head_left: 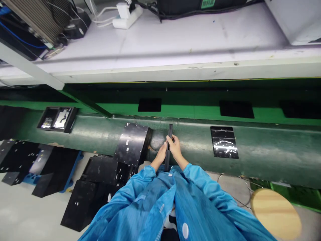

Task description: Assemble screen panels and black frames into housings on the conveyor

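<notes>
left hand (161, 155), right hand (176, 148): fingers closed around black bar (167, 159)

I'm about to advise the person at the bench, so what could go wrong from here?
The near end of the black bar, held by the left hand and right hand, might snag the blue coat, since it points right at it. Swung left, the bar could knock the stacked black plates. The glossy black panel lies uncovered on the green bench, so a slip that way might scratch it.
</notes>
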Demonstrator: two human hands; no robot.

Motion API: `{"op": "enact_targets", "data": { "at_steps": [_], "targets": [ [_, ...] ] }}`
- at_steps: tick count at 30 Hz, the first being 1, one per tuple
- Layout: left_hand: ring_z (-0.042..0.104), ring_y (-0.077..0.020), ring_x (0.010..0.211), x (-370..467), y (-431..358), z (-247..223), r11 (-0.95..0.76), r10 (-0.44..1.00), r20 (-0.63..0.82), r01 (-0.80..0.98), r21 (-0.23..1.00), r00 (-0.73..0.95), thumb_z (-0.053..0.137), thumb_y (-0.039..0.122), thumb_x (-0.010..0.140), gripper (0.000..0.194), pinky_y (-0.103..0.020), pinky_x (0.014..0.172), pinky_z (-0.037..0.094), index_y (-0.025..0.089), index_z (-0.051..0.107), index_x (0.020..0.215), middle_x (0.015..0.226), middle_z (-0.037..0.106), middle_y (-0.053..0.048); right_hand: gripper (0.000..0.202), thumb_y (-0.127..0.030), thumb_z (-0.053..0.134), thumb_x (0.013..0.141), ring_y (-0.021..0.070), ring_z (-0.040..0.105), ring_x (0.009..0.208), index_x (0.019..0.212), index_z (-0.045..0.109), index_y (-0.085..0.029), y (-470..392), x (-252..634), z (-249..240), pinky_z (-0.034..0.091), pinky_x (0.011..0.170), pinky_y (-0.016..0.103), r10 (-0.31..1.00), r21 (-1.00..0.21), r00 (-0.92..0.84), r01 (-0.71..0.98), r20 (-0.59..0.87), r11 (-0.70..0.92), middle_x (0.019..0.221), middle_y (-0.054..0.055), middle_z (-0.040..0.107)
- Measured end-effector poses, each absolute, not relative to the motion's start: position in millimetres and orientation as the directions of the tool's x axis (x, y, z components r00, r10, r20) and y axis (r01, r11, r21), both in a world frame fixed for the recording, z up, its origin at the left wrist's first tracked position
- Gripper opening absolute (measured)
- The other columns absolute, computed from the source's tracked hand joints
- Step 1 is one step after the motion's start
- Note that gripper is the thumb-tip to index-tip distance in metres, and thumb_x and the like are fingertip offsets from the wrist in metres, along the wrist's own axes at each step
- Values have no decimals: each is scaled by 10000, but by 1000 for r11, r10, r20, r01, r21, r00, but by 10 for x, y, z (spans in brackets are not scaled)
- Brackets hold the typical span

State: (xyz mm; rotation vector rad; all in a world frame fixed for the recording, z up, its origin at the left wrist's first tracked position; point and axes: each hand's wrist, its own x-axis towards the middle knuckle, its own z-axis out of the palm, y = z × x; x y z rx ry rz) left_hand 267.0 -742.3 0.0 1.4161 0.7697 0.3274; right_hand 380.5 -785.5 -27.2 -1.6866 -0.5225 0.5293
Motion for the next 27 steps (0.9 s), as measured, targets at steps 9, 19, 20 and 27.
{"op": "enact_targets", "data": {
  "at_steps": [9,19,20,27],
  "targets": [
    [634,-286,1436,2470,-7444,356,-283,638,-136,395,874,758,357,436,1134,575,-444,1237,483,175,607,1581,1493,706,-109,866,-689,875,740,285,671,1163,1422,572,-247,-8012,4267,-244,528,1109,504,900,-997,430,-27,-73,-68,1217,93,715],
    [781,-342,1130,2766,-7744,779,-184,886,-330,902,391,324,385,334,1136,448,-428,1047,541,153,749,1321,1140,803,-221,593,-676,831,749,290,622,958,1093,688,-214,-7855,4353,-104,547,962,491,940,-948,340,306,19,-91,994,69,638],
    [781,-347,1122,2802,-7756,813,-152,898,-340,922,355,279,378,332,1135,450,-426,1034,540,142,754,1297,1130,799,-232,571,-681,822,746,283,610,937,1052,679,-222,-7835,4334,-99,541,944,481,935,-941,354,324,24,-99,976,63,625],
    [757,-359,1170,2908,-7812,855,-62,935,-309,939,339,173,394,334,1124,449,-436,1058,532,108,751,1275,1151,782,-264,530,-678,782,746,247,559,886,1005,648,-235,-7832,4299,-134,511,890,420,922,-944,376,327,88,-43,938,32,593]
  ]
}}
